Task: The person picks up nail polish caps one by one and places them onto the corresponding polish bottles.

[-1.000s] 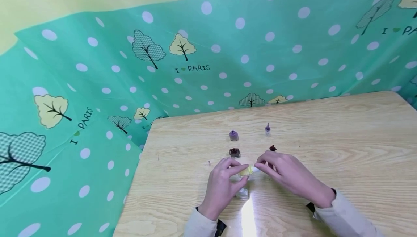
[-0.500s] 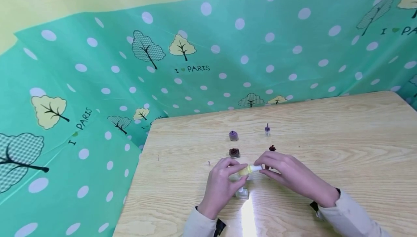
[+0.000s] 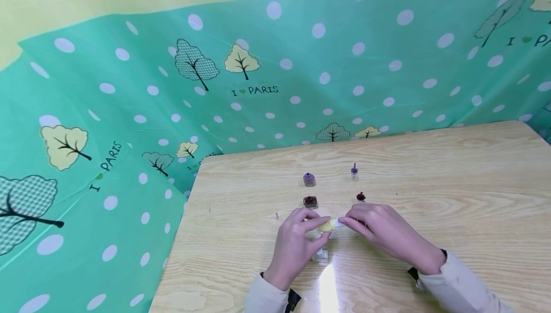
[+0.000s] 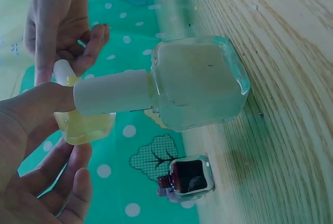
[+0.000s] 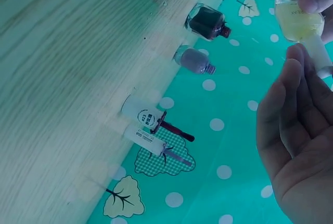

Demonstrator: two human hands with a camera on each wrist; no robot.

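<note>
The left hand's (image 3: 293, 240) fingers grip a yellow bottle (image 3: 325, 227) above the desk (image 3: 452, 184), far edge well beyond; the right hand's (image 3: 389, 229) pinch its white cap (image 3: 337, 223); the cloth (image 3: 275, 50) reads "PARIS", a brush cap (image 5: 139, 110) "#23".

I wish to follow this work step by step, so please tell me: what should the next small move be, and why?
Probably a gentle twist of the white cap by the right hand, while the left hand holds the yellow bottle steady. Both hands seem placed for it, and the dark red bottle and purple bottle stand uncapped.
</note>
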